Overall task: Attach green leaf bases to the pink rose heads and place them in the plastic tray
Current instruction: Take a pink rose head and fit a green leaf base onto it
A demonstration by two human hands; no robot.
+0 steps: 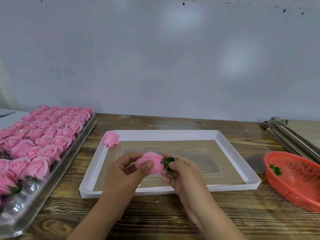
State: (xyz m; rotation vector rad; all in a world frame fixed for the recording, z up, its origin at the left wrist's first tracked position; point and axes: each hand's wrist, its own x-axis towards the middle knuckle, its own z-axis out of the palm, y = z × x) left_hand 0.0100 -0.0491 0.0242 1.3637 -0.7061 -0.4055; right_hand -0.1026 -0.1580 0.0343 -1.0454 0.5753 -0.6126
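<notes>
My left hand (126, 172) grips a pink rose head (152, 161) above the shallow white box lid (155, 134). My right hand (178, 172) pinches a green leaf base (168, 161) against the rose's right side. Another pink rose (111, 139) lies in the lid's far left corner. On the left, the clear plastic tray (57, 177) holds several rows of pink roses (43, 135); its near cups stand empty.
An orange mesh basket (294, 196) at the right holds one green leaf base (275, 169). Flattened cardboard sheets (294, 134) are stacked at the back right. A grey wall rises behind the wooden table (173, 217).
</notes>
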